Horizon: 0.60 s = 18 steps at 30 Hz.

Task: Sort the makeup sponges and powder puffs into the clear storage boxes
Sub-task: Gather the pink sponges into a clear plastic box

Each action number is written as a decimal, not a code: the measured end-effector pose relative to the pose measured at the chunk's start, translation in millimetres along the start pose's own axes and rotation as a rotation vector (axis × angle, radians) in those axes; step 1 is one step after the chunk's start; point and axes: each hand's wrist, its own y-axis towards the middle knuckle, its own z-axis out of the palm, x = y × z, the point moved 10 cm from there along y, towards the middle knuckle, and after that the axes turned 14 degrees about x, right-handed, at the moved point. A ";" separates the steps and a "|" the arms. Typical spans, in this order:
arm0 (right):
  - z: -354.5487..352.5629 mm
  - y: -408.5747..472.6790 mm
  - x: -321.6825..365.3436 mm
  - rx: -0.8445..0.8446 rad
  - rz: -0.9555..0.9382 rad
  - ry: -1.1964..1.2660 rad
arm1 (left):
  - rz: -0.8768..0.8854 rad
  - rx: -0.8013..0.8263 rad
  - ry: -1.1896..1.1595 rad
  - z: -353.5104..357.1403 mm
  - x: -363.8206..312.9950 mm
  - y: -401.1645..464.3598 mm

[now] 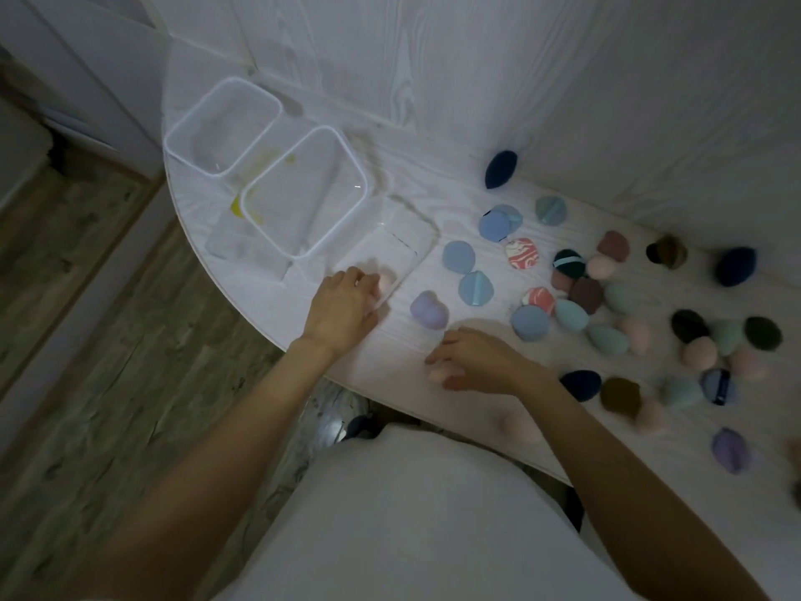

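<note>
1. Nearest the camera is the person's white garment (pixel 411 514), with both bare forearms reaching out from it over the table edge.
2. The white wood-grain table (pixel 455 201) has a curved near edge and butts against white wood-grain wall panels (pixel 433 58); grey-brown plank flooring (pixel 108 340) lies to the left.
3. The left hand (pixel 342 308) has its fingers curled round a pale pink sponge (pixel 385 283) at the near end of a low clear box (pixel 390 249).
4. The right hand (pixel 477 362) rests on the table with fingers bent over another pink sponge (pixel 437 376), which shows under the fingertips.
5. Two taller clear boxes stand further left: a near one (pixel 303 188) and a far one (pixel 223 123), both with nothing visible inside. A yellow smear shows between them.
6. A lilac sponge (pixel 428 311) lies just beside the low box, between the hands.
7. To the right, blue powder puffs (pixel 474 288), red-and-white patterned puffs (pixel 522 252), and teal, maroon, pink, navy and dark sponges (pixel 607 292) are scattered loose across the tabletop.
8. No readable writing or labels; the picture is dim and blurred.
</note>
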 end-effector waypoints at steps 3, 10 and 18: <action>-51.2 -22.9 -1.7 -0.274 -0.085 0.394 | -0.006 0.029 0.015 0.1 2.3 -0.4; -138.3 5.4 21.0 -0.693 0.007 0.272 | 0.001 0.007 0.102 5.5 2.0 -7.2; -124.9 33.8 12.7 -0.551 0.365 -0.060 | 0.077 -0.061 0.025 -0.1 -5.6 -6.1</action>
